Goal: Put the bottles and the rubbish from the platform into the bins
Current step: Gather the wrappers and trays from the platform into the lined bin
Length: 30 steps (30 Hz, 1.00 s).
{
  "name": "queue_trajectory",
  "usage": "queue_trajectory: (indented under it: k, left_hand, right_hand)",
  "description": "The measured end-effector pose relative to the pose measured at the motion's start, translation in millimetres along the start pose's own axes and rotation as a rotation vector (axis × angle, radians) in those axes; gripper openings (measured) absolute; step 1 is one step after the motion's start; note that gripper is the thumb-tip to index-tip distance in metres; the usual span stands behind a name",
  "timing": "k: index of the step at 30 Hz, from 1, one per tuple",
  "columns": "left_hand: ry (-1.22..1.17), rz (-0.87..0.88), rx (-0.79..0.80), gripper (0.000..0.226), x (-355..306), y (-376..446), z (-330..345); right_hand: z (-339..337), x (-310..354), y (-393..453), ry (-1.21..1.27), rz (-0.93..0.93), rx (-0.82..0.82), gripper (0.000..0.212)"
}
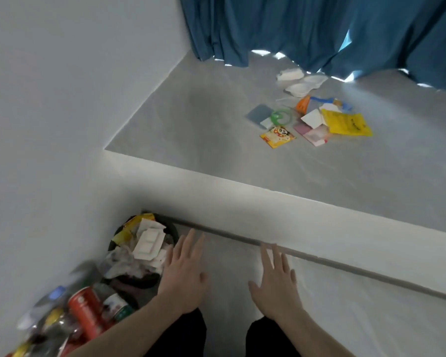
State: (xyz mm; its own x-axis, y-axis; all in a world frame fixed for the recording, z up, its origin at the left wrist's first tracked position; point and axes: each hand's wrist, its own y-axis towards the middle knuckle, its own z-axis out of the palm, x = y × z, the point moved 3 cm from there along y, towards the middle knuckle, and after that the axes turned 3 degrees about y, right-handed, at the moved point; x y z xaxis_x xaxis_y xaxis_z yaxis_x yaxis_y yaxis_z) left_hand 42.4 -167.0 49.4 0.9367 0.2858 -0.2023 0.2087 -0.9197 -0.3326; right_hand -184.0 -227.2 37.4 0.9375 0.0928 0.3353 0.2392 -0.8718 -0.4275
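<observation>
Both hands hang empty in front of the person, over the floor just below the platform's front edge. The left hand (184,274) has its fingers straight and spread, palm down, beside the rim of the black bin (174,234); the right hand (276,279) is spread the same way, well clear of any object. Neither grip is on anything: fingers apart and relaxed on both sides.

The black bin sits in the corner where the wall meets the platform riser, piled with white packaging, crumpled plastic and yellow wrappers, so it appears to be taking the loose rubbish. Nearer the person, at the lower left, a second container (62,328) holds a red can (86,315) and several bottles, blurred, which suggests the bottles are sorted apart from the rest.

On the platform (191,140) a cluster of rubbish remains, well away from the hands and close to the blue curtain (307,27): a yellow bag (345,123), a cartoon-printed sachet (277,136), a green plastic ring (281,117), an orange piece (303,104), white tissues (300,82) and flat pink and white packets. No bottle can be made out among them.

Judging by this, the bottles are done and the task is well along; reaching that pile would call for leaning across the platform.
</observation>
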Motion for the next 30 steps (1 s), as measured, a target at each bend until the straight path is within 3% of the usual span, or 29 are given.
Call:
queue_trajectory:
  k: [5, 9, 15, 20, 25, 30]
  left_hand:
    - [0.146, -0.028, 0.265, 0.083, -20.5, -2.0, -14.1]
    - [0.145, -0.010, 0.308, 0.081, -60.9, -31.5, -96.8]
    - [0.129, 0.121, 0.125, 0.074, -140.0, -60.5, -298.4]
    - [0.085, 0.224, -0.025, 0.072, -188.9, -83.4, -421.5]
    - [0.024, 0.172, -0.088, 0.070, -211.6, -94.3, -470.7]
    - [0.028, 0.130, -0.043, 0.073, -215.4, -92.4, -476.3]
  right_hand:
    - [-22.2, -10.5, -19.7, 0.030, 0.159, 0.166, 0.080]
    - [-100.9, -0.9, -72.4, 0.073, 0.195, 0.238, 0.078]
    - [-302.1, 26.6, -149.1, 0.107, 0.152, 0.097, 0.077]
    - [-430.5, 41.5, -187.2, 0.155, 0.077, -0.063, 0.077]
    - [-487.2, 35.7, -193.5, 0.196, 0.065, -0.137, 0.077]
    - [-513.0, 21.0, -183.5, 0.176, 0.070, -0.125, 0.080]
